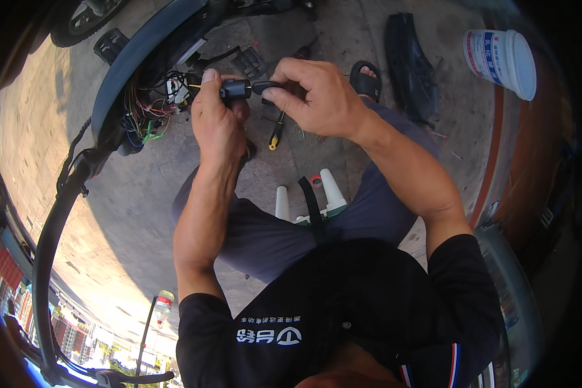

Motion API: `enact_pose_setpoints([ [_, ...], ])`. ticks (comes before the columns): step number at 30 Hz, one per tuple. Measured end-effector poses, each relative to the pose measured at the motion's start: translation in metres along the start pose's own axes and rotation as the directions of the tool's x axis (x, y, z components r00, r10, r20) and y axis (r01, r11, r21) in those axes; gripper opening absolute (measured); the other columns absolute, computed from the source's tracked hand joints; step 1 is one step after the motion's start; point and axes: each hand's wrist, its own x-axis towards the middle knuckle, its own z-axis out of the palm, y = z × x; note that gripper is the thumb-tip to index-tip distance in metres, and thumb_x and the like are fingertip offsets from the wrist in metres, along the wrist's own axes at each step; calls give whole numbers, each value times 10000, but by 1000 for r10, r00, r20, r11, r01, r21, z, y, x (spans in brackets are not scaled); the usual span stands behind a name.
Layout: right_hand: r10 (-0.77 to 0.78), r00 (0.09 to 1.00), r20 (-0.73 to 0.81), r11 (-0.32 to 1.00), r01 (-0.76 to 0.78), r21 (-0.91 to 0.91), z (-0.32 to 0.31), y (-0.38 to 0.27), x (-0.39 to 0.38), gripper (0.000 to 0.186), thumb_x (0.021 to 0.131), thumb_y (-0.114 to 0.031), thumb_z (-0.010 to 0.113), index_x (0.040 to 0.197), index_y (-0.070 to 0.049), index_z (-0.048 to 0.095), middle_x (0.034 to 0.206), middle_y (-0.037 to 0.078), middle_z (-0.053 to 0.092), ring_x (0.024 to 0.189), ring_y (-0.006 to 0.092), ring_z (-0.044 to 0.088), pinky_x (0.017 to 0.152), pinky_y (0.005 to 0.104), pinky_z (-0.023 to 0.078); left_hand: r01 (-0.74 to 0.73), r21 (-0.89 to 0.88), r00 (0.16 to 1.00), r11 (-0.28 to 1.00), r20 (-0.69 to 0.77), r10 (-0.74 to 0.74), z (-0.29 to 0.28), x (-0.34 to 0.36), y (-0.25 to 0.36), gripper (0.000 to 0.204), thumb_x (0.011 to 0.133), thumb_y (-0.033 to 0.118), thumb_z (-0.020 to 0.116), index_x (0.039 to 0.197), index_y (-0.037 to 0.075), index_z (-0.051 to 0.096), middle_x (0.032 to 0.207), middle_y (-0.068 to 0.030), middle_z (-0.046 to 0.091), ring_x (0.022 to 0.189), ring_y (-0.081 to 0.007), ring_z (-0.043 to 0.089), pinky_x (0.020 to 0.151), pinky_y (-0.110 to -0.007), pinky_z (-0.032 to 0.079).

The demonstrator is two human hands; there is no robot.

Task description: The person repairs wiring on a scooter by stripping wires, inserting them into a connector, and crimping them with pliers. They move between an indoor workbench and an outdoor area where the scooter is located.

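My left hand (pixel 213 119) is closed around a black cylindrical ignition lock (pixel 237 89), thumb up along its end. A thin yellow piece sticks out to the left of that thumb; I cannot tell whether it belongs to the lock. Between the thumb and curled fingers of my right hand (pixel 323 97) is a black-headed key (pixel 264 86), which meets the lock's right end, a bit of metal showing at the joint. Just left of my left hand hangs a tangle of coloured wires (pixel 145 108) at the scooter's front, with a white connector (pixel 176 90) beside it.
A scooter frame (pixel 107 103) curves along the left. On the ground lie a yellow-and-black screwdriver (pixel 275 137), a black plastic panel (pixel 407 64) and a red tape roll (pixel 315 181). A white bucket (pixel 520 68) is at the right. White stool legs (pixel 332 187) show between my knees.
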Motion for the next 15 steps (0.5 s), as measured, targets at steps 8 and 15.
enact_pose_setpoints([
  [8,-306,945,-114,950,294,-105,0,1,0,199,696,-51,761,850,-31,637,750,76,611,638,245,600,534,333,465,-16,-194,986,981,159,48,-7,-1,2,469,981,436,433,931,2,605,574,-22,441,500,-107,384,495,-260,308],
  [15,-393,905,-162,913,363,-185,6,2,2,266,647,-50,797,882,-29,673,797,83,645,706,234,637,599,304,513,89,-389,978,917,208,-7,-10,3,-2,475,972,470,432,933,22,587,652,-33,495,594,-126,450,573,-262,385],
])
